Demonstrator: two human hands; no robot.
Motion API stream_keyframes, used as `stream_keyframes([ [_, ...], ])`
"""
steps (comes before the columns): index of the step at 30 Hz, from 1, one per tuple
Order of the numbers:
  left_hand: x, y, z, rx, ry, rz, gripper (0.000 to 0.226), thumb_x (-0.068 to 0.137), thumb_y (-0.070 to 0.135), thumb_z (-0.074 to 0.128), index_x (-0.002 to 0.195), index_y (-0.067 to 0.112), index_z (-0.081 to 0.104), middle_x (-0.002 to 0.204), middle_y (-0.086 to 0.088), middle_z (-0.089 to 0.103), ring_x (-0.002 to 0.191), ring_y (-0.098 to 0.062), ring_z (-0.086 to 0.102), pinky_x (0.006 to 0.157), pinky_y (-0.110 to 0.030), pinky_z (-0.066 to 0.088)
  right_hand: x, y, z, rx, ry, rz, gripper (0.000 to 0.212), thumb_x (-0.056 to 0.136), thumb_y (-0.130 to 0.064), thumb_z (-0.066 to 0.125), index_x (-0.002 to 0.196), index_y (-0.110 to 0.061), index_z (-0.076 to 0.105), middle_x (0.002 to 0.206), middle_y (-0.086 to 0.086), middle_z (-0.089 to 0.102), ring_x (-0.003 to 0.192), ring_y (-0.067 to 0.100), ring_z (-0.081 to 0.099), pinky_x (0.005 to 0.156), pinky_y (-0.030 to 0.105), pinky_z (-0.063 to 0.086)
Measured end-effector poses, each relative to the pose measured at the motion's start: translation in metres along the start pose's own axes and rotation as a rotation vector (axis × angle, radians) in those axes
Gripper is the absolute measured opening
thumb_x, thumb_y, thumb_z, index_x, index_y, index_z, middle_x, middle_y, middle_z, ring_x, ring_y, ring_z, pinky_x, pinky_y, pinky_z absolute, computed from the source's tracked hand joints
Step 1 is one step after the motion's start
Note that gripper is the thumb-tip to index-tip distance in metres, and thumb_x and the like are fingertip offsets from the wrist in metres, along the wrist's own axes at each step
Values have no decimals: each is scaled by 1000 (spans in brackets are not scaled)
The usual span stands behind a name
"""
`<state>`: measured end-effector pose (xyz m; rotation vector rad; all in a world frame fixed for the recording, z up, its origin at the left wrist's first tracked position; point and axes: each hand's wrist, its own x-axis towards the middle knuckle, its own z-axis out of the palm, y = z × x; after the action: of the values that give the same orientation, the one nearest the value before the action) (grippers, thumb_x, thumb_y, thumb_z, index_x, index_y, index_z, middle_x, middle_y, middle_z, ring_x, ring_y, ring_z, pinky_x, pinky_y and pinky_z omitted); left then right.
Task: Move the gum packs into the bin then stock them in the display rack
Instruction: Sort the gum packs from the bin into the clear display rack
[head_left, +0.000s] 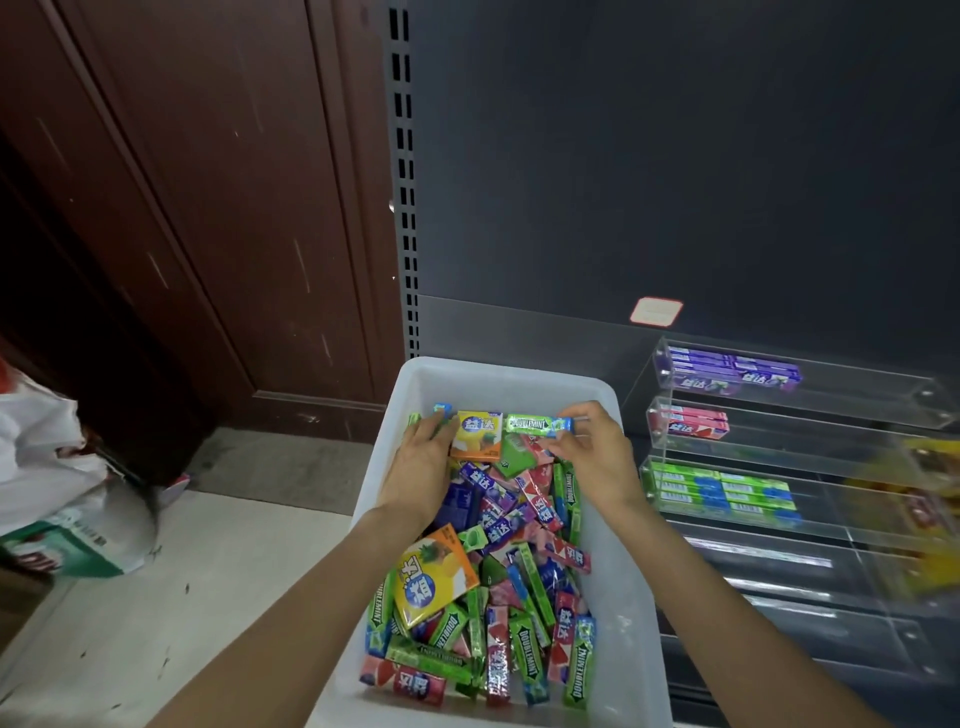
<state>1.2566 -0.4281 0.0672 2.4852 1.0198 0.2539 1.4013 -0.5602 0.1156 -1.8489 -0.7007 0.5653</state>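
- A person's left hand (422, 465) is gripping a yellow-and-orange gum box (477, 435) at the far end of a white plastic bin (631, 639), while the right hand (592, 460) is pinching a green Doublemint stick pack (537, 423) by its end
- Judging by the sorted rack, the picker is doing best by pulling one flavour at a time, keeping each pack flat and label-up, and matching it to its tier
- The bin is holding a loose heap of gum packs (498, 597): green Doublemint sticks, pink and purple packs, and a second yellow box (431, 574)
- The clear acrylic display rack (810, 410), just beside the bin on the right, is carrying purple packs (732, 374) on its top tier, pink packs (693, 422) below and green packs (722, 496) under those; lower tiers are blurring out
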Motion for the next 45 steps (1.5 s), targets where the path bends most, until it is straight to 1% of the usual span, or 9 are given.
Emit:
stream_keyframes([
  [6, 8, 3, -6, -85, 68, -29, 55, 87, -3, 51, 139, 13, 43, 138, -11, 46, 122, -28, 43, 106, -35, 35, -2, -9, 1, 163, 13, -18, 24, 86, 5, 59, 91, -18, 54, 91, 8, 63, 91, 27, 68, 86, 34, 54],
  [13, 7, 10, -16, -350, 206, -62, 26, 92, 3, 51, 115, 5, 64, 107, -10, 68, 92, -25, 63, 86, -30, 48, -8, -15, -13, 189, 67, -39, 25, 87, 5, 59, 89, -19, 55, 102, 16, 63, 80, 9, 70, 72, 15, 54],
  [17, 3, 30, -22, -637, 256, -91, 15, 91, 8, 58, 100, 12, 69, 93, 1, 70, 86, -11, 64, 79, -20, 50, -15, -21, -31, 318, 103, -53, 16, 87, 6, 58, 90, -9, 54, 98, 22, 60, 68, 8, 69, 71, 16, 55],
  [25, 0, 114, -31, -1053, 166, -130, 17, 86, 2, 62, 102, 9, 65, 81, -1, 65, 74, -17, 63, 68, -20, 52, -33, -16, -99, 469, 191, -43, 18, 85, 10, 58, 84, -7, 51, 94, 24, 63, 70, 18, 70, 63, 16, 55],
  [29, -2, 163, -22, -1048, 141, -131, 20, 83, 4, 68, 101, 10, 65, 84, 2, 64, 78, -10, 61, 65, -11, 48, -42, -2, -145, 492, 244, -34, 17, 84, 7, 61, 86, -8, 54, 93, 16, 67, 82, 22, 70, 65, 16, 54],
  [33, -5, 202, -9, -985, 169, -133, 16, 82, 5, 69, 95, 14, 67, 87, -2, 66, 80, -11, 62, 71, -21, 49, -43, 17, -191, 365, 307, -15, 19, 84, 3, 63, 88, -14, 56, 93, 7, 68, 85, 18, 69, 66, 16, 53],
  [38, -11, 241, 12, -981, 175, -110, 15, 84, -2, 63, 94, 9, 66, 81, -1, 62, 76, -12, 61, 60, -7, 48, -42, 55, -244, 281, 287, -1, 17, 84, 4, 62, 89, -13, 60, 90, 13, 67, 87, 25, 66, 73, 21, 54],
  [41, -14, 257, 29, -969, 159, -116, 17, 85, -2, 62, 91, 14, 66, 81, -2, 61, 80, -18, 62, 67, -13, 51, -41, 78, -268, 157, 270, 21, 21, 83, 3, 64, 86, -18, 62, 92, 13, 67, 90, 25, 64, 82, 33, 52],
  [45, -20, 276, 49, -955, 152, -120, 21, 84, -1, 64, 87, 21, 65, 82, -3, 62, 87, -22, 61, 82, -32, 52, -38, 105, -293, -8, 284, 9, 19, 82, 4, 64, 94, -10, 63, 89, 7, 67, 90, 22, 64, 81, 30, 50],
])
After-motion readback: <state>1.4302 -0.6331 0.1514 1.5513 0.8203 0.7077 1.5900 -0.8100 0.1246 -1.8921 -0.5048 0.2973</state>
